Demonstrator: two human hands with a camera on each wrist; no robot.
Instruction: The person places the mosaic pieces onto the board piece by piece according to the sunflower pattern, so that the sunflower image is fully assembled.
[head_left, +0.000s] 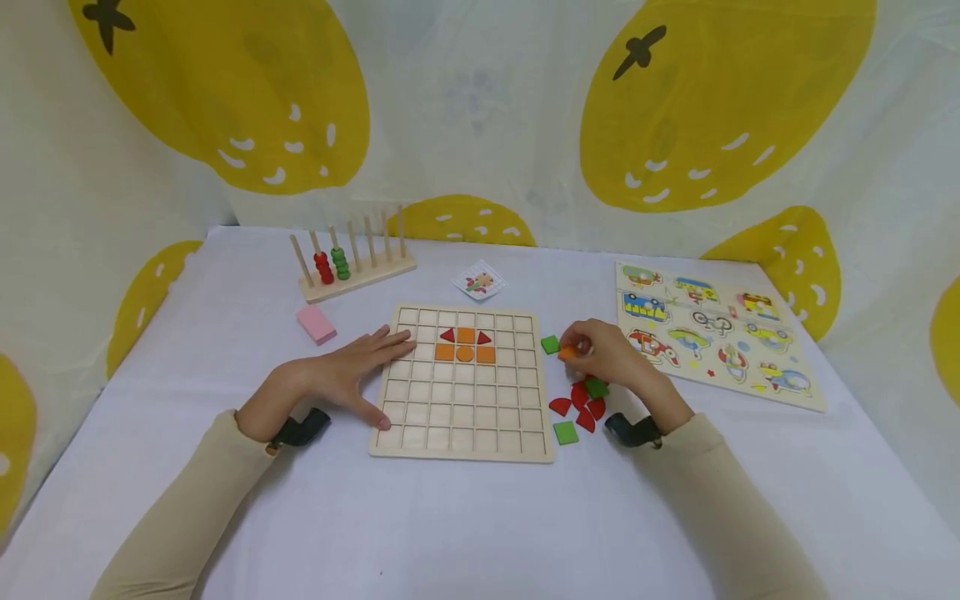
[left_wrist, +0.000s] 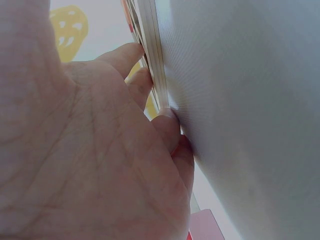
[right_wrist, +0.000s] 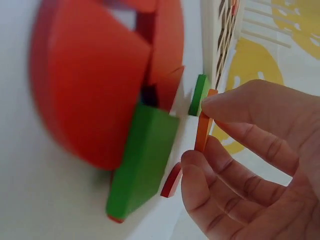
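My left hand lies spread along the left edge of a wooden grid board, thumb and fingertips touching its rim. On the board sit orange squares, an orange circle between two of them, and two red triangles. To the right of the board, my right hand pinches a thin orange tile between thumb and fingers, its outline partly covered. A green square tile lies close beside that tile. Below this hand is a loose group of red rounded pieces and green squares.
Behind the board lies a small picture card. A peg stand with red and green beads stands at back left, near a pink block. A wooden vehicle puzzle lies at right, just beyond the right hand.
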